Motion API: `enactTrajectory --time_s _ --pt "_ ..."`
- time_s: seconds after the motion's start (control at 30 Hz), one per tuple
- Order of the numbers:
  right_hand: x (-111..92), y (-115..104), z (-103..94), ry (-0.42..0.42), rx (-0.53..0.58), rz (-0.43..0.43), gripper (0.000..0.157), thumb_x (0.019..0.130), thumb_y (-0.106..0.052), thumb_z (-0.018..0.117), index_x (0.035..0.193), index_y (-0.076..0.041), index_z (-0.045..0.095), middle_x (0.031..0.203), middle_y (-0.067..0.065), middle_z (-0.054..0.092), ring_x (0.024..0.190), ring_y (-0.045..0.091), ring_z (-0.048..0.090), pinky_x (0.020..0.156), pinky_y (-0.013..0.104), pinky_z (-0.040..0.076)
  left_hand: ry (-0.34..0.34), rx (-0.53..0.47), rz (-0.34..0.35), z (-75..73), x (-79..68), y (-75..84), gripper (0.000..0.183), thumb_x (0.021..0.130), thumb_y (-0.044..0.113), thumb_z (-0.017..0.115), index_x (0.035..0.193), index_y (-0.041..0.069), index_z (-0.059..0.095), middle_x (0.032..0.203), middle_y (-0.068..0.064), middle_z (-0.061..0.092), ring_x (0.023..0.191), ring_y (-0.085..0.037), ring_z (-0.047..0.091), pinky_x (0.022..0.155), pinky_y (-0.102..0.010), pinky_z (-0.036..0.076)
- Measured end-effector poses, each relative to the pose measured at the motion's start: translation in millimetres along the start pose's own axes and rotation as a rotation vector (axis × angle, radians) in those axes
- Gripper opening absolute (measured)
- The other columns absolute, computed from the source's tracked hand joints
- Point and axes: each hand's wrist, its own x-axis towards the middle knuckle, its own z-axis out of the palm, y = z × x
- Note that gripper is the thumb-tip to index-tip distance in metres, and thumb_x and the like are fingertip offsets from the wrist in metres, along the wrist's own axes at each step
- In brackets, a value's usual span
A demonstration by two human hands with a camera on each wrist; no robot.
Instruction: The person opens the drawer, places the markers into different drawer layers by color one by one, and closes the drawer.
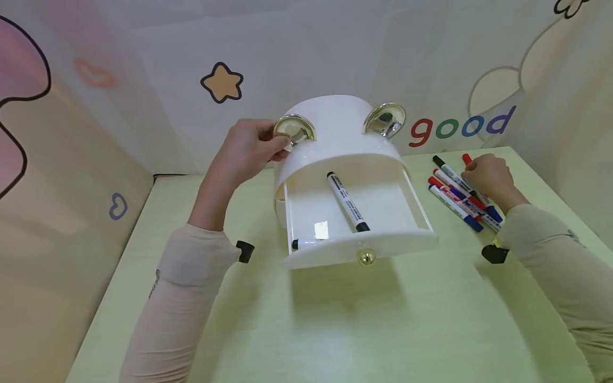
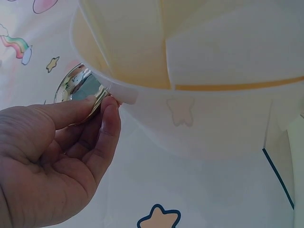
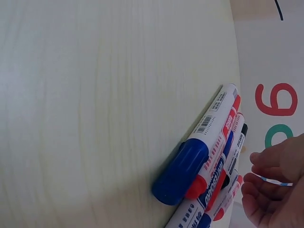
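Observation:
A white drawer box [image 1: 335, 114] with two gold, ear-shaped discs stands at the back of the table. My left hand [image 1: 251, 141] pinches the left gold disc [image 2: 78, 88] between thumb and fingers. The box's drawer [image 1: 390, 194] is pulled out. A black-capped marker [image 1: 346, 199] lies aslant in it, and another marker [image 1: 301, 244] lies along its front panel, partly hidden. Right of the box, my right hand [image 1: 490, 178] hovers over a pile of markers [image 3: 204, 128], fingers loosely bent, with a gap between thumb and fingertips. A red-ended marker [image 1: 466, 158] shows beside its fingers.
A gold knob [image 1: 366, 257] sits on the drawer front, which juts over the pale green table [image 1: 335, 335]. The printed wall cloth [image 1: 306, 48] rises right behind the box. The piled markers have blue, red and black caps and overlap one another.

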Motion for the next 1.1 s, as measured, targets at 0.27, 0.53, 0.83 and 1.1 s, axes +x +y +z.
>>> enactTrajectory --time_s 0.27,0.53,0.83,1.1 --pt "0 1 4.4 -0.005 -0.03 -0.001 0.031 0.098 -0.006 0.057 0.117 0.018 0.061 0.104 0.034 0.062 0.082 0.042 0.057 0.084 0.059 0.054 -0.003 -0.004 0.003 -0.3 1.8 -1.4 0.025 0.102 0.008 0.061 0.125 0.001 0.071 0.106 -0.015 0.072 0.089 -0.023 0.071 0.078 -0.022 0.056" --pt "1 -1 9.3 -0.015 -0.077 -0.009 0.033 0.098 -0.005 0.055 0.119 0.019 0.06 0.106 0.036 0.061 0.084 0.045 0.058 0.084 0.06 0.053 -0.008 -0.013 -0.01 -0.8 0.6 2.1 0.025 0.102 0.009 0.061 0.124 0.001 0.071 0.106 -0.015 0.072 0.09 -0.023 0.07 0.078 -0.021 0.055" --pt "3 -1 14.8 -0.03 -0.106 -0.003 0.032 0.097 -0.004 0.057 0.119 0.019 0.06 0.106 0.036 0.062 0.085 0.045 0.06 0.086 0.062 0.053 -0.007 0.007 -0.011 0.9 1.4 -0.1 0.026 0.103 0.008 0.061 0.127 0.002 0.07 0.109 -0.016 0.071 0.092 -0.023 0.07 0.08 -0.024 0.056" --pt "3 -2 13.4 -0.041 -0.125 -0.028 0.03 0.096 -0.005 0.057 0.114 0.019 0.063 0.097 0.033 0.065 0.079 0.043 0.06 0.076 0.057 0.055 0.001 0.014 0.006 0.5 0.5 -0.9 0.024 0.102 0.009 0.061 0.123 0.002 0.072 0.106 -0.015 0.073 0.089 -0.021 0.071 0.078 -0.023 0.056"
